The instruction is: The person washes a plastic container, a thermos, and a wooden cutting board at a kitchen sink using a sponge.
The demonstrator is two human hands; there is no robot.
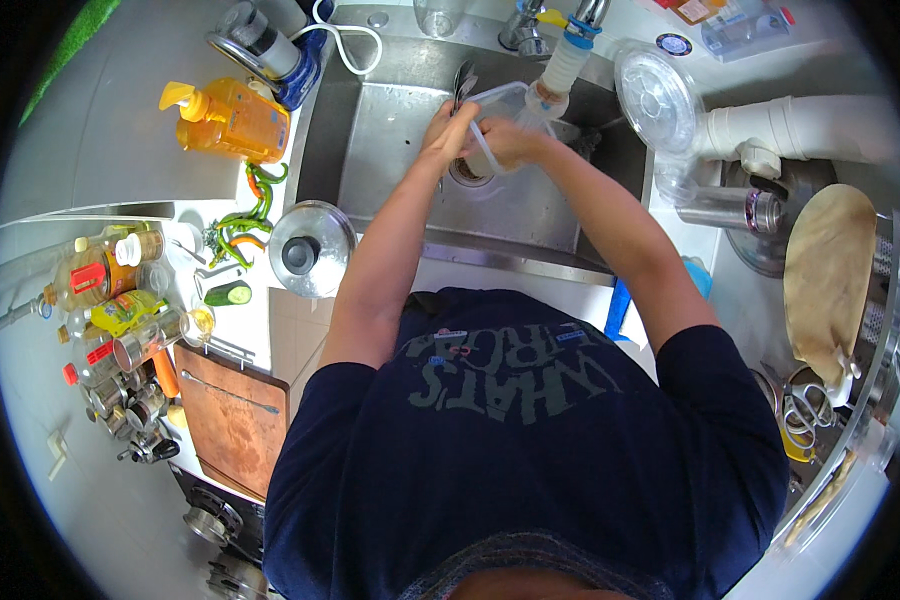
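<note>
Over the stainless steel sink [390,180], my left hand [448,133] grips a clear plastic container [504,94] by its near left side. Metal spoons [461,81] stick up beside the same hand, seemingly pinned against the container. My right hand [506,141] is at the container's mouth, its fingers partly hidden behind the rim and blurred, so their grip is unclear. Just above that hand hangs the faucet's filter nozzle [553,82]. Below the hands, the drain [471,172] is partly covered.
Left of the sink are an orange soap bottle [232,120], green and orange peppers [251,217], a pot lid [313,247], a cut cucumber [229,294] and a wooden cutting board [232,420]. Rightward stand a clear plastic lid [656,97], a white pipe [795,127] and scissors [806,409].
</note>
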